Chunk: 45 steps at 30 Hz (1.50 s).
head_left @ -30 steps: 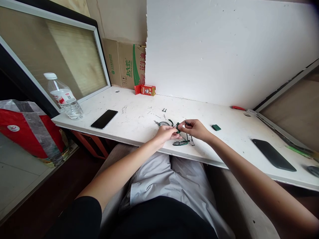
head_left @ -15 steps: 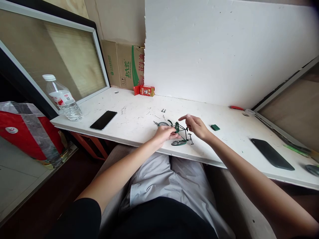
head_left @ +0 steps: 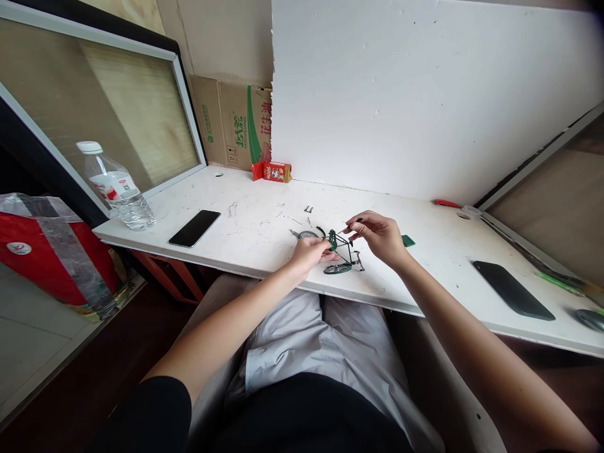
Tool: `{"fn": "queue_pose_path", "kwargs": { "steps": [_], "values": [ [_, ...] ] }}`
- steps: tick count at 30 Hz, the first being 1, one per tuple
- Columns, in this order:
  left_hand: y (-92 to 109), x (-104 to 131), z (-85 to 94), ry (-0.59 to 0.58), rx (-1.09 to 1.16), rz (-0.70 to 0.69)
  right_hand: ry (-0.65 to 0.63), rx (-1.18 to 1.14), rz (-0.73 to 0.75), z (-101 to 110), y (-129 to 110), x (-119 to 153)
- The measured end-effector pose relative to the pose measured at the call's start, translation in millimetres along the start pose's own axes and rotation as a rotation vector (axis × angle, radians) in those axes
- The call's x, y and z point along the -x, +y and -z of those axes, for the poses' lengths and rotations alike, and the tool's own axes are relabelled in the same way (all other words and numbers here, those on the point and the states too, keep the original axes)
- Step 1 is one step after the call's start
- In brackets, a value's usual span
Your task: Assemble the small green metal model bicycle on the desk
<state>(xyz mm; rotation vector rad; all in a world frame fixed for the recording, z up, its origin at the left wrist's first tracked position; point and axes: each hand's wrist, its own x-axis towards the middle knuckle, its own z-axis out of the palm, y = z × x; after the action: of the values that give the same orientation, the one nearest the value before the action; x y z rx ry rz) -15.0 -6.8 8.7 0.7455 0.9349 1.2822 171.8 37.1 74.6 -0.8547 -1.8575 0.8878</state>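
Observation:
A small dark-green model bicycle (head_left: 333,240) is at the table's front edge, tilted, with one wheel (head_left: 338,269) low toward me. My left hand (head_left: 309,255) is closed on its frame near the green middle part. Between the fingertips of my right hand (head_left: 381,238) is a small screwdriver (head_left: 360,220) with a dark handle. Its thin shaft points left and down at the frame; whether the tip touches cannot be made out. Another spoked wheel (head_left: 308,234) lies just beyond my left hand.
Small loose parts (head_left: 308,209) lie beyond the bicycle. A green block (head_left: 408,240) is by my right wrist. Phones lie left (head_left: 195,228) and right (head_left: 513,290). A water bottle (head_left: 117,189) stands at the left edge, and a red box (head_left: 277,172) at the back.
My right hand has gone from an extended pointing finger to a grip on the screwdriver, its shaft now toward the bicycle. The left hand keeps its hold.

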Motion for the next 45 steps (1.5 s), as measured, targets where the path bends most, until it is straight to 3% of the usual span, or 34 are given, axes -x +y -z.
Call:
{"fn": "queue_pose_path", "kwargs": {
  "steps": [4, 12, 45],
  "values": [
    [1.4, 1.5, -1.8, 0.014, 0.019, 0.002, 0.022, -0.057, -0.034, -11.7, 4.0, 5.1],
    [5.5, 5.1, -5.6, 0.023, 0.038, 0.018, 0.077, 0.040, 0.022, -25.9, 14.3, 11.7],
    [6.4, 8.6, -6.4, 0.023, 0.015, 0.022, -0.015, 0.329, 0.090, -17.6, 8.0, 12.5]
  ]
}}
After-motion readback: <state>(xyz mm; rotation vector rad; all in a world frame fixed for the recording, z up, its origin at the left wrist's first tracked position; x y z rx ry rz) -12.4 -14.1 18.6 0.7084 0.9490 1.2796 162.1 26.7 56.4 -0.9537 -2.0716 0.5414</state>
